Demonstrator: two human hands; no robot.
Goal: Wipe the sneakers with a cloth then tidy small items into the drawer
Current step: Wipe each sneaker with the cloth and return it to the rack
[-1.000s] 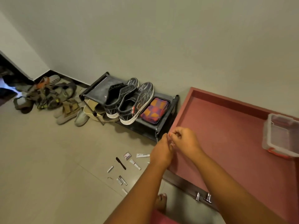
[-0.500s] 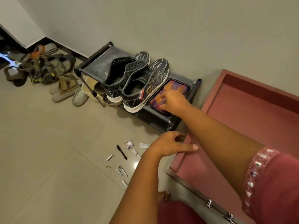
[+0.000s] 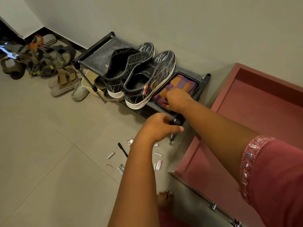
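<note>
Open red drawer (image 3: 255, 112) at right, pulled out beside a low black shoe rack (image 3: 100, 54); nothing visible inside the part in view. On the rack's right end, a shallow black tray (image 3: 196, 89) holding a folded cloth (image 3: 182, 81), checked in orange, purple and red. Beside the tray, touching it, two black sneakers (image 3: 147, 76) with white scribble lines and white soles, heels toward the camera, side by side on the rack. Right hand (image 3: 177, 99) down on the near edge of the cloth, fingers curled and pinching the fabric. Left hand (image 3: 159, 126) above the rack's near corner post, fingers loosely curled, thumb out straight, holding nothing. Small items (image 3: 121, 151) scattered on the tiled floor below: a black pen, little tubes, sachets. More sandals (image 3: 49, 63) heaped at far left.
</note>
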